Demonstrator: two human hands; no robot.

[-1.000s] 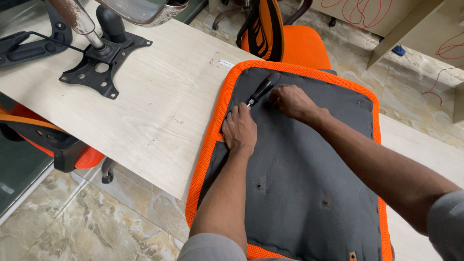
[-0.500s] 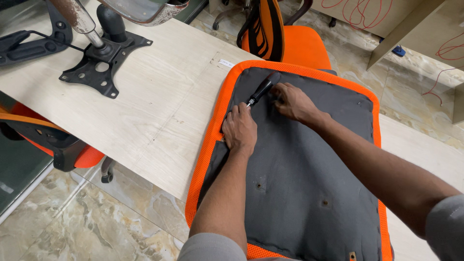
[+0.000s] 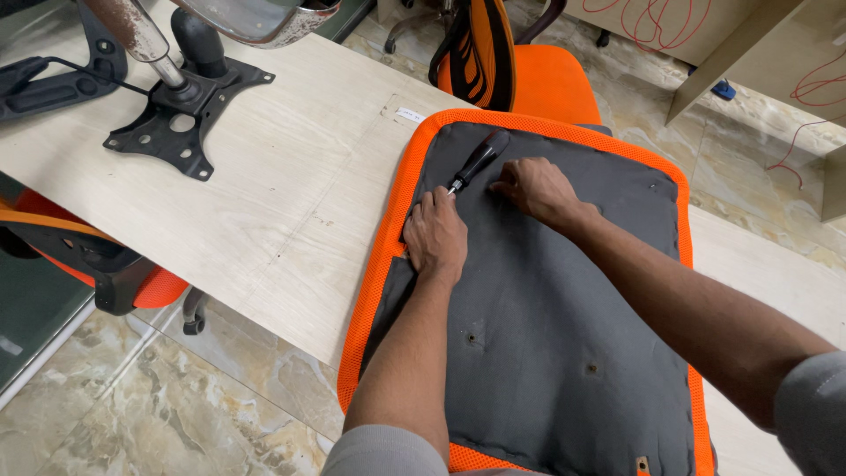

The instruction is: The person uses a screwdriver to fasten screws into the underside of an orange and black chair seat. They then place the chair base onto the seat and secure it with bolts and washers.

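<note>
Seat cushion (image 3: 564, 353) lies upside down on the tabletop (image 3: 264, 194), grey underside up w/ orange mesh rim all round; its near end hangs past the tabletop edge toward the person. A few small screw holes show in the grey fabric, mid and lower part.

Left hand (image 3: 436, 234) rests palm-down on the grey fabric near the cushion's left rim, fingers curled loosely, pressing flat; cannot tell if it pinches anything. Its fingertips are just beside the metal tip of the screwdriver (image 3: 476, 161).

Screwdriver lies on the cushion's far-left part, black handle pointing away and to the right, shaft toward the left hand. Neither hand grips it.

Right hand (image 3: 533, 187) also lies on the fabric, just right of the screwdriver, fingers bent w/ tips down on the cloth, near the handle but apart from it. Half closed, nothing visibly held.

Rest: black metal chair base plate (image 3: 181, 119) w/ a worn gas cylinder (image 3: 141, 40) rising from it stands at the tabletop's far left, well apart from the cushion. Black armrest part (image 3: 53, 84) lies beside it at the left edge. Orange office chair (image 3: 520, 75) stands behind the tabletop, another orange-black chair part (image 3: 88, 256) below the left edge. Marble-look floor (image 3: 176, 405) underneath.
</note>
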